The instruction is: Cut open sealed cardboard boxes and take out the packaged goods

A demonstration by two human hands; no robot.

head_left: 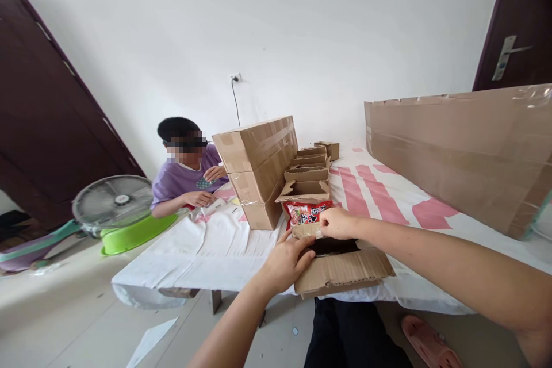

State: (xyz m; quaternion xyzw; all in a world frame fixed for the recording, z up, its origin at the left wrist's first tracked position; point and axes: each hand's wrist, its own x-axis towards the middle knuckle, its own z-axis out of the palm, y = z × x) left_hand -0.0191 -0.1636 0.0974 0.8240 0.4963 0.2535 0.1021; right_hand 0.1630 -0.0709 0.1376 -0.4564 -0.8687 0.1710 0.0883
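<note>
An open cardboard box sits at the table's near edge with its front flap folded out toward me. My left hand grips the left side of this box, thumb and fingers over its edge. At the far side, my right hand has its fingers curled closed by the back flap and the lower right of a red printed packet. Whether those fingers pinch the flap or the packet is hidden. The packet lies just behind the flap, against a row of open cardboard boxes. The box's inside is dark.
Sealed cartons are stacked left of the row. A long cardboard carton stands at the right on the cloth-covered table. Across the table's left side sits a person in purple. A fan and green basin are beyond.
</note>
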